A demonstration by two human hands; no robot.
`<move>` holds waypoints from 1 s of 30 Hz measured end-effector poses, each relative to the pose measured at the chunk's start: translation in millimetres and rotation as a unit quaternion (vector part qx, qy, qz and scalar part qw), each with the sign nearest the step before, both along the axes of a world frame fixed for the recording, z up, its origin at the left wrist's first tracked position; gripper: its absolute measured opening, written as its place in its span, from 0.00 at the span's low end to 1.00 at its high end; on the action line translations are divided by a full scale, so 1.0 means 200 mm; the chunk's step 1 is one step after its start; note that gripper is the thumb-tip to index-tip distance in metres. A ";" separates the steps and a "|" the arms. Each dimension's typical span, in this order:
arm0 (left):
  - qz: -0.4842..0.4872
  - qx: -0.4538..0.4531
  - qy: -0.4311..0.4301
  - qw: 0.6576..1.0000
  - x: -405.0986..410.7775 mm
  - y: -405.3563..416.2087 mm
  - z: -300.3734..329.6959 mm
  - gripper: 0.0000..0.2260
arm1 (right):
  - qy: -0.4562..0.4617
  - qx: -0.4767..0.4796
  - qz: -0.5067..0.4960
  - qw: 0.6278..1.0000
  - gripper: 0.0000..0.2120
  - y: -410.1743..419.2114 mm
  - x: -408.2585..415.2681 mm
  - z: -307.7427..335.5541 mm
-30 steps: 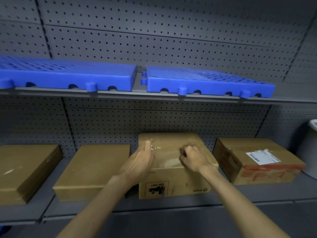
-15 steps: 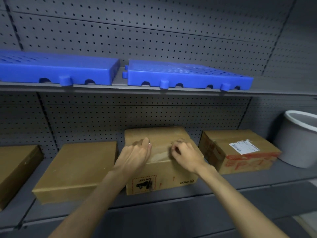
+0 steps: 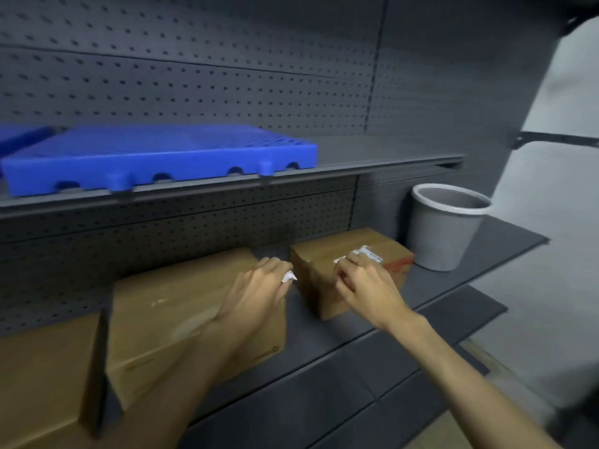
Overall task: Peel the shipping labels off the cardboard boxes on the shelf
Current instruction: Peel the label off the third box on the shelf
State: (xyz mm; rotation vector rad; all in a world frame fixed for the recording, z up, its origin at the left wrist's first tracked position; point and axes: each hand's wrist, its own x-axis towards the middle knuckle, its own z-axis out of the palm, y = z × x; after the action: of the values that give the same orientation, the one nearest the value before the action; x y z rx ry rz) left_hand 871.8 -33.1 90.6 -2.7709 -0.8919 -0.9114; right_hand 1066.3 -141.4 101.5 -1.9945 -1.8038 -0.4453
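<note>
Cardboard box (image 3: 327,280) at the right of the shelf (image 3: 437,283) carried the white label (image 3: 366,253); the right hand (image 3: 366,283) pinched its near edge. The left hand (image 3: 259,286) clutched a crumpled white scrap (image 3: 288,276).

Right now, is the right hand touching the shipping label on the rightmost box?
Touching. The head view shows the right hand resting on the rightmost box, its fingertips overlapping the near end of the white shipping label.

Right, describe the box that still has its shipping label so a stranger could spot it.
Start at the grey bucket on the right end of the lower shelf. The cardboard box immediately left of it is the one. Unlike its plain neighbours, it carries a white label and red tape.
</note>
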 end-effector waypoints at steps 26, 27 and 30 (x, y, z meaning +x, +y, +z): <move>-0.106 0.070 -0.038 0.991 2.10 -0.54 0.21 0.08 | -0.036 0.092 -0.188 0.977 0.10 -0.82 1.94 0.10; -0.099 0.073 -0.035 0.992 2.14 -0.51 0.22 0.08 | -0.038 0.093 -0.187 0.977 0.11 -0.79 2.00 0.09; -0.082 0.088 -0.027 0.992 2.25 -0.40 0.23 0.08 | -0.040 0.095 -0.180 0.978 0.11 -0.66 2.15 0.09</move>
State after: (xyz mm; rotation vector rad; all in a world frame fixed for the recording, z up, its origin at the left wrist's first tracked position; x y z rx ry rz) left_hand 1321.9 -113.7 135.7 -2.7077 -0.5653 -1.0398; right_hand 1496.6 -273.0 119.3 -2.1934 -1.3795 -0.7862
